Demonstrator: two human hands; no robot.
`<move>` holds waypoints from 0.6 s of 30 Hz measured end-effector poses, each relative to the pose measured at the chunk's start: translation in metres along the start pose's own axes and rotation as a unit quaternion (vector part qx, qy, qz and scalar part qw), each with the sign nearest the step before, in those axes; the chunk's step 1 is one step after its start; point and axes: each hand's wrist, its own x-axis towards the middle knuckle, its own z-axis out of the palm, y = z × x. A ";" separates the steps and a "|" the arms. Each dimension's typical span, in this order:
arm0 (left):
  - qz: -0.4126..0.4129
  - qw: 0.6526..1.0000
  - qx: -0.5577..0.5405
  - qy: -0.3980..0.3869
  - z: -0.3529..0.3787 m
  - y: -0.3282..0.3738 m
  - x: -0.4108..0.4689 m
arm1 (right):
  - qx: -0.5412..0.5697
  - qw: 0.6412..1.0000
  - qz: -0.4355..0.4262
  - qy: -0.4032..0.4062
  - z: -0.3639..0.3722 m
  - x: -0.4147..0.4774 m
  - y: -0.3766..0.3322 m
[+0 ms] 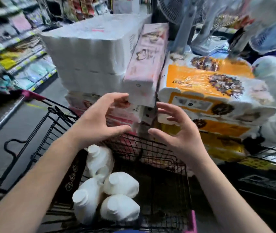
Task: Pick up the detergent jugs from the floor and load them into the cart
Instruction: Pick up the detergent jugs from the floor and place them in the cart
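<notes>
Several white detergent jugs [120, 184] with white caps lie in the left half of a black wire cart [164, 158] with pink trim. Both of my hands hover in the air above the cart's far end, empty. My left hand [98, 118] has its fingers spread and loosely bent, thumb below. My right hand [176, 130] faces it, fingers also spread and loosely bent. Neither touches a jug or the cart. The frame is blurred by motion.
Stacked packs of tissue rolls stand just beyond the cart: a tall white stack [90, 59], a pink pack [147, 63] and orange packs [206, 84]. Fans [268, 26] stand behind on the right. Store shelves [16, 47] line the left, with grey aisle floor [16, 132] between.
</notes>
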 end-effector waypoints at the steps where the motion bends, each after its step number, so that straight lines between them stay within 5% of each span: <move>1: 0.008 1.000 -0.013 0.001 -0.001 0.008 0.000 | -0.001 1.000 -0.002 0.016 -0.006 -0.004 -0.008; 10: 0.036 0.985 -0.143 -0.085 0.028 0.032 0.011 | 0.043 0.984 0.061 0.162 -0.037 -0.069 -0.041; 18: 0.204 0.938 -0.200 -0.197 0.131 0.129 0.046 | -0.009 0.944 0.101 0.313 -0.121 -0.165 -0.053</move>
